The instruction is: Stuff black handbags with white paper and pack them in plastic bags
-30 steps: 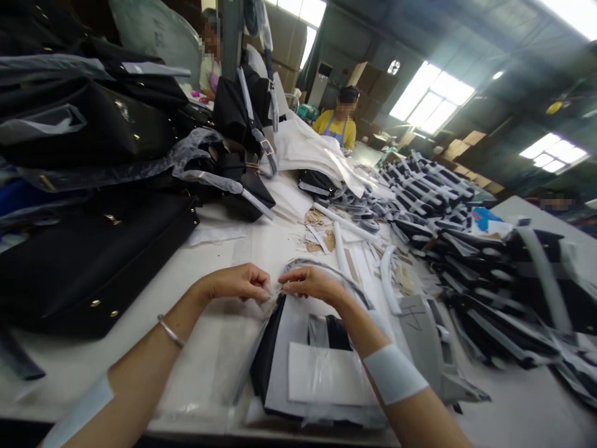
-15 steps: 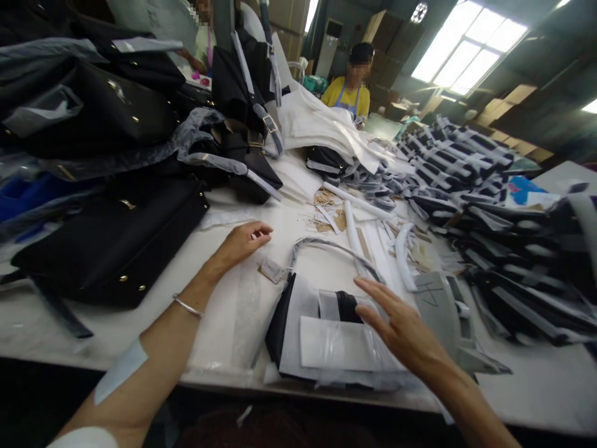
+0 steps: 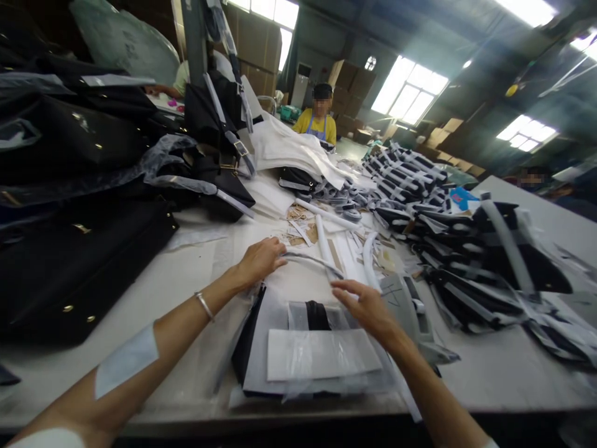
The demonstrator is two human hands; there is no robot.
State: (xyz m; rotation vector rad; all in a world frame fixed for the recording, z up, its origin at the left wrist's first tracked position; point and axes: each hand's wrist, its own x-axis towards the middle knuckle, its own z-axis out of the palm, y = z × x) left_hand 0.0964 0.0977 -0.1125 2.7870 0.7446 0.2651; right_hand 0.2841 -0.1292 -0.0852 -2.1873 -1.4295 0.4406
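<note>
**Both hands at the wrapped handle of a flat bag**

Nearest the table [image 3: 186, 280] edge lies a dark bag [image 3: 243, 348], flat and under clear film, with a pale card [image 3: 321, 353] laid over its middle. Its handle [image 3: 310, 260], wound in protective wrap, arches away from the person.

The left hand [image 3: 259, 261], with a thin bracelet [image 3: 204, 306] at the wrist, has its fingers curled around the handle's left end. The right hand [image 3: 368, 308] is spread wide and holds nothing, hovering over the bag's top edge near the handle's right end.

This looks like work on the handle's wrap. Any further handling there calls for the free hand to steady the bag or the handle's other end, since the film is slippery and the handle is thin.

Beyond the handle lie white tubes [image 3: 323, 239] and paper scraps. Black bags [image 3: 69, 261] are stacked at left, and wrapped straps [image 3: 466, 267] are heaped at right. Farther off sits a pile of white cloth [image 3: 293, 149], and a person in yellow [image 3: 319, 121] is behind it.
</note>
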